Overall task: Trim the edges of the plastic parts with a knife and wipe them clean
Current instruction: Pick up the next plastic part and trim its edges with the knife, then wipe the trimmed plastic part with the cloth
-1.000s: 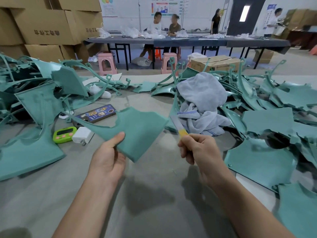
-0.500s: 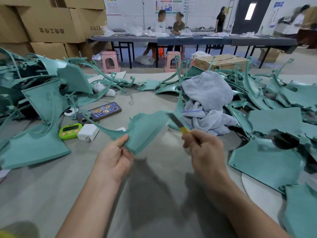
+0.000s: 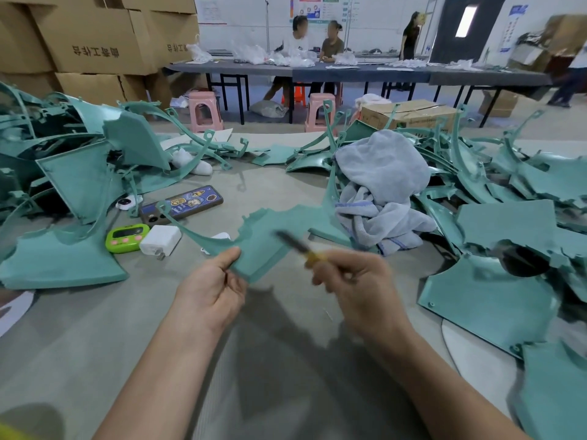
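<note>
Two hands: your left hand [image 3: 212,290] and right hand [image 3: 355,281] are apart over the grey table [image 3: 95,328], each gripping something.
Left pile [image 3: 79,173]: green plastic parts heaped at your far left.
Timer [image 3: 127,238], charger [image 3: 160,239], phone [image 3: 181,204]: lying close together beside that pile.
Held part [image 3: 266,236]: green, lifted off the table, its lower corner pinched by your left thumb and fingers.
Knife [image 3: 305,249]: blurred, yellow handle in your right hand's curled fingers, blade in front of the part; contact cannot be told.
Cloth [image 3: 381,185]: grey, crumpled beyond your right hand.
Right pile [image 3: 508,223]: more green parts.
</note>
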`<act>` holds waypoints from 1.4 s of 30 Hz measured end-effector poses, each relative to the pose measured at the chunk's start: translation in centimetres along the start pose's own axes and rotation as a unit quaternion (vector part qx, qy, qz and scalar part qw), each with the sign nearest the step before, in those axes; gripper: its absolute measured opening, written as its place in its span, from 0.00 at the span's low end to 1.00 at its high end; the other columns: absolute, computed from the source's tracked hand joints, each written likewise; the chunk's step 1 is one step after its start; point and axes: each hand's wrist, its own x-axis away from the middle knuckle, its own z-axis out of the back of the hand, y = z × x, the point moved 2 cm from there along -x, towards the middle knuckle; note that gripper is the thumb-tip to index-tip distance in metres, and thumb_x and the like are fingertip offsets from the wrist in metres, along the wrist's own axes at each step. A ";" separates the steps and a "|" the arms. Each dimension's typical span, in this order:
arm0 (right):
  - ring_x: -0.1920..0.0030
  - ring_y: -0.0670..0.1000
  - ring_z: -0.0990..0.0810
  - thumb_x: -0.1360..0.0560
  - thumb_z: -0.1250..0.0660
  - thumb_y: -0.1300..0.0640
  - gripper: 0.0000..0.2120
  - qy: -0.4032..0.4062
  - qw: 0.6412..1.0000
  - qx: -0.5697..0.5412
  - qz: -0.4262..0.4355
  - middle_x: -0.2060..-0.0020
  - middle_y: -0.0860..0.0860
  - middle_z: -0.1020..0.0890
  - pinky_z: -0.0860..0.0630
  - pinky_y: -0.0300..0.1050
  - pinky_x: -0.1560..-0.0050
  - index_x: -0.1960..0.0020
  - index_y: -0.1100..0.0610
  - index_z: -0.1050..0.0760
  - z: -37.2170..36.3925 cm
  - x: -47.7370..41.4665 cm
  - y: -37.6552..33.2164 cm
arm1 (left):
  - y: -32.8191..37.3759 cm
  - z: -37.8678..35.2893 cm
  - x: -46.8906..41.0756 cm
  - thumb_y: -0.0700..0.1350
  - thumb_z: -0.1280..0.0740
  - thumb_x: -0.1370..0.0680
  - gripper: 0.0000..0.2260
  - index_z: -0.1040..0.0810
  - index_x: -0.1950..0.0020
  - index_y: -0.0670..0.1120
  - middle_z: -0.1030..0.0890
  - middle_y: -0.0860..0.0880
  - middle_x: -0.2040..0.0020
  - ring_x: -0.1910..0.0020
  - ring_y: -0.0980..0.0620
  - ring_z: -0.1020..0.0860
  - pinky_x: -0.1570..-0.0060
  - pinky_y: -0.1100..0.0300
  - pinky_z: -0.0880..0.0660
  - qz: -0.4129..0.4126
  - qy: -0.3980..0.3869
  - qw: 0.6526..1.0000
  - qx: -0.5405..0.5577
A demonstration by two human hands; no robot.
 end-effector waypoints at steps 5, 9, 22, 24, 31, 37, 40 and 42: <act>0.70 0.51 0.25 0.22 0.30 0.49 0.07 -0.004 0.996 0.051 -0.070 0.69 0.52 0.19 0.23 0.53 0.64 0.56 0.50 0.18 -1.1 -0.4 0.2 | 0.2 0.1 0.3 0.37 0.43 0.16 0.11 0.22 0.43 0.34 0.14 0.40 0.57 0.65 0.47 0.14 0.57 0.58 0.18 0.014 -0.008 1.000 0.007; 0.72 0.49 0.23 0.21 0.33 0.53 0.14 0.171 0.965 0.075 -0.182 0.73 0.48 0.17 0.19 0.56 0.59 0.63 0.55 0.18 2.7 -1.6 1.3 | 1.2 0.4 0.7 0.36 0.42 0.17 0.10 0.22 0.47 0.36 0.14 0.42 0.62 0.68 0.49 0.15 0.70 0.62 0.20 -0.001 0.006 1.000 0.023; 0.65 0.55 0.21 0.18 0.35 0.57 0.13 -0.108 0.948 -0.194 -0.230 0.61 0.59 0.15 0.27 0.45 0.67 0.54 0.62 0.17 1.0 -0.2 -1.2 | -1.0 -0.1 2.1 0.37 0.33 0.24 0.10 0.16 0.47 0.36 0.15 0.34 0.50 0.59 0.39 0.15 0.61 0.50 0.17 -0.034 -0.092 0.938 -0.331; 0.60 0.55 0.16 0.21 0.34 0.66 0.07 -0.110 0.942 -0.214 -0.233 0.55 0.60 0.13 0.19 0.45 0.61 0.49 0.63 0.16 0.2 0.0 -1.1 | -1.6 -0.5 2.3 0.41 0.31 0.26 0.14 0.16 0.45 0.35 0.15 0.35 0.47 0.55 0.39 0.14 0.59 0.50 0.16 -0.020 -0.121 0.943 -0.310; 0.65 0.54 0.16 0.18 0.36 0.66 0.07 0.068 0.903 -0.305 -0.296 0.57 0.61 0.13 0.20 0.44 0.69 0.47 0.65 0.19 -1.1 -1.2 -1.9 | -0.8 -1.1 2.7 0.55 0.37 0.24 0.25 0.20 0.32 0.41 0.20 0.41 0.35 0.38 0.44 0.20 0.40 0.49 0.22 -0.010 -0.249 0.958 -0.139; 0.61 0.46 0.16 0.24 0.28 0.50 0.04 0.013 0.974 0.093 -0.206 0.61 0.45 0.13 0.22 0.43 0.58 0.50 0.48 0.17 0.2 -2.2 -2.1 | -1.1 -0.6 1.5 0.42 0.39 0.19 0.14 0.20 0.37 0.43 0.15 0.42 0.43 0.50 0.44 0.14 0.61 0.50 0.16 -0.048 -0.083 0.985 -0.144; 0.49 0.51 0.19 0.26 0.28 0.53 0.14 0.123 0.939 0.316 -0.060 0.49 0.46 0.15 0.25 0.48 0.46 0.41 0.47 0.18 3.1 -4.9 -2.1 | -0.8 -0.5 1.1 0.43 0.39 0.17 0.13 0.20 0.35 0.45 0.15 0.44 0.42 0.48 0.45 0.14 0.57 0.50 0.17 -0.089 -0.044 0.985 -0.140; 0.37 0.56 0.28 0.25 0.32 0.52 0.19 0.057 0.863 0.501 -0.039 0.37 0.52 0.23 0.35 0.52 0.38 0.34 0.49 0.25 4.2 -7.0 -1.1 | -0.7 -0.6 0.9 0.43 0.39 0.17 0.14 0.21 0.33 0.45 0.15 0.43 0.42 0.46 0.43 0.15 0.53 0.48 0.18 -0.103 -0.025 0.986 -0.128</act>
